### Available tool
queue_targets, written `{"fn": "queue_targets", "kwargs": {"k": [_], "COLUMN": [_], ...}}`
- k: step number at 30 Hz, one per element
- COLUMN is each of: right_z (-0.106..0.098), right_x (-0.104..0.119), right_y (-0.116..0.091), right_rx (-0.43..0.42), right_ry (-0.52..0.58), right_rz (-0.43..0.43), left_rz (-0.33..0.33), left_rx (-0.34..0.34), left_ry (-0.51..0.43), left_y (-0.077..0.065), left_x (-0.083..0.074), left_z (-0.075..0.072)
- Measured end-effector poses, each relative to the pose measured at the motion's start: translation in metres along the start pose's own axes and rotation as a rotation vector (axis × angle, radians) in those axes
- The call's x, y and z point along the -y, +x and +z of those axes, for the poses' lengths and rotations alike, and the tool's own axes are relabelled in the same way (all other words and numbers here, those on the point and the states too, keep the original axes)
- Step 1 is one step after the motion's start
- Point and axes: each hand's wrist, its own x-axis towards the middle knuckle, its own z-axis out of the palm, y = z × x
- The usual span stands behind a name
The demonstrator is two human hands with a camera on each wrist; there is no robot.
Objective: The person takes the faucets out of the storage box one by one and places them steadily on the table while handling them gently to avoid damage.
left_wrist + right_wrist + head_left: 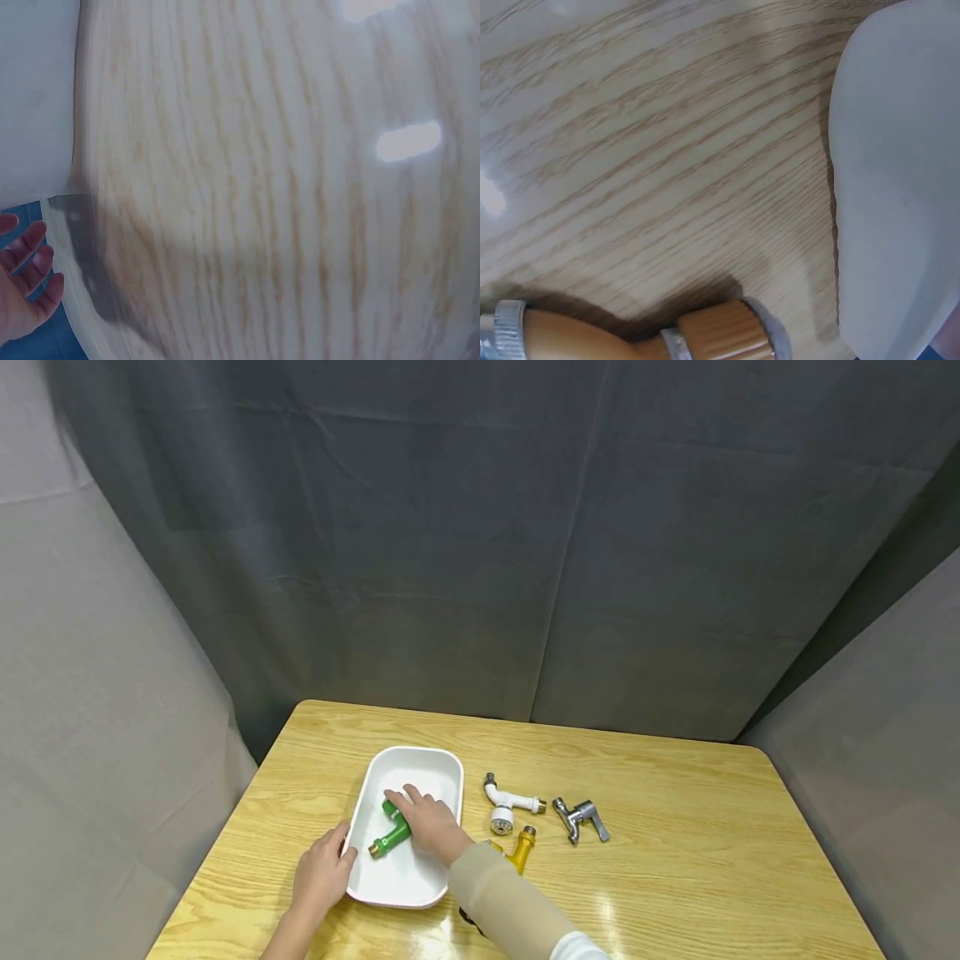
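Observation:
A white rectangular tray (401,893) lies on the table in the head view. My left hand (321,872) holds the tray's left edge, thumb at the rim and fingers along the outside. Inside the tray is a green tap (390,842) with a brass-coloured threaded end. Over it reaches my right hand (429,825), fingers spread and partly covering the tap. The left wrist view shows a hand (26,277) with loosely bent fingers at the lower left; whose it is I cannot tell. Of the right hand, only a sliver shows in the right wrist view.
Right of the tray lie a white tap (513,799), a silver tap (581,818) and a yellow tap (522,847), the last partly behind the right forearm. The wooden table (697,852) ends at a dark curtain (450,568), with paler cloth on both sides.

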Motion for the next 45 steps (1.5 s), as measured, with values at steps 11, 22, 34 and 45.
{"fn": "queue_targets", "kwargs": {"k": [11,22,34,45], "right_z": [-0.0027,0.0027,0.001,0.0012], "right_x": [0.0073,0.007,0.0045,0.0005], "right_y": [-0.001,0.0005,0.0002,-0.0035], "right_rx": [0.043,0.008,0.022,-0.031], "right_ry": [0.007,-0.016,-0.017,-0.134], "right_rz": [-0.035,-0.027,-0.041,-0.074], "left_rz": [-0.006,-0.015,-0.016,-0.015], "left_rx": [0.012,0.016,0.011,0.012], "left_ry": [0.003,-0.004,0.006,0.005], "left_y": [-0.0005,-0.0016,-0.0008,0.0004], "left_x": [-0.0013,-0.0027,-0.0007,0.0015], "left_z": [-0.001,-0.0016,-0.0001,0.002]}}
